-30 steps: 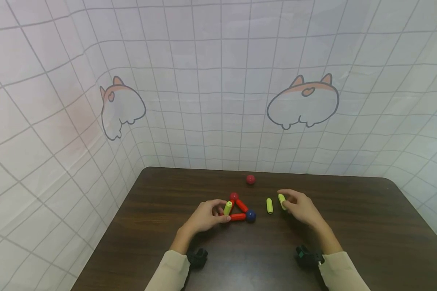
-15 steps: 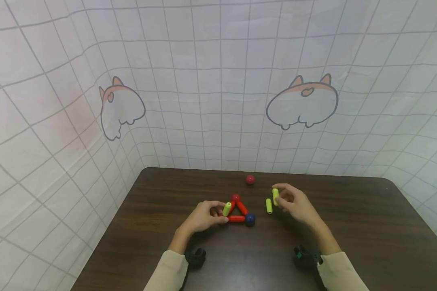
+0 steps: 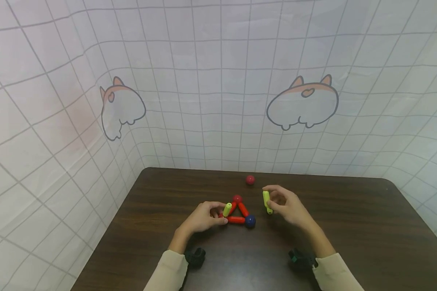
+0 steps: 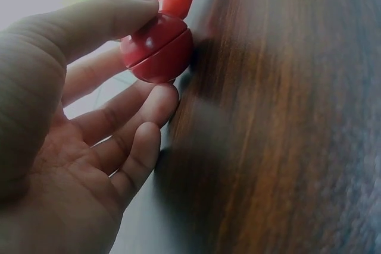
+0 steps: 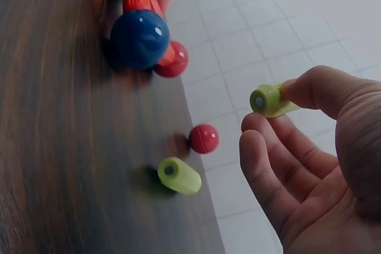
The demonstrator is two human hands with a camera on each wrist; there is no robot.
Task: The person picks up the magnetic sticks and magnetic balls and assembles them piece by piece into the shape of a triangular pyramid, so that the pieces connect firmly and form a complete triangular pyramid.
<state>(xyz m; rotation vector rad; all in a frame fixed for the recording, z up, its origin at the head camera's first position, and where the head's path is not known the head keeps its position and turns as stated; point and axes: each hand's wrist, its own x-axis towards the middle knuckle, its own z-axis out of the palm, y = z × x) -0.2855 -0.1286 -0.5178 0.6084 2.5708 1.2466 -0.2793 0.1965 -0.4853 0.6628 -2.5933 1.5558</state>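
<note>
My left hand [image 3: 203, 218] grips a red ball [image 4: 158, 52] at the near-left corner of a flat triangle of red magnetic rods [image 3: 236, 220]. A yellow-green rod [image 3: 227, 209] stands up from that corner, beside my fingers. The triangle's other corners are a red ball [image 3: 237, 199] at the far point and a blue ball [image 3: 250, 221] on the right. Between thumb and fingers, my right hand [image 3: 290, 208] pinches a second yellow-green rod [image 5: 271, 100], a metal disc showing at its end. Below it on the table lies another yellow-green rod [image 5: 181, 176], partly covered in the head view.
A loose red ball [image 3: 250, 180] lies near the back edge of the dark wooden table [image 3: 349, 226]. Behind the table hangs a white gridded curtain [image 3: 211, 101]. Black wrist cameras sit at both wrists.
My right hand has lifted its yellow-green rod and carried it left, over the one lying on the table. The triangle has turned slightly, while my left hand has hardly moved.
</note>
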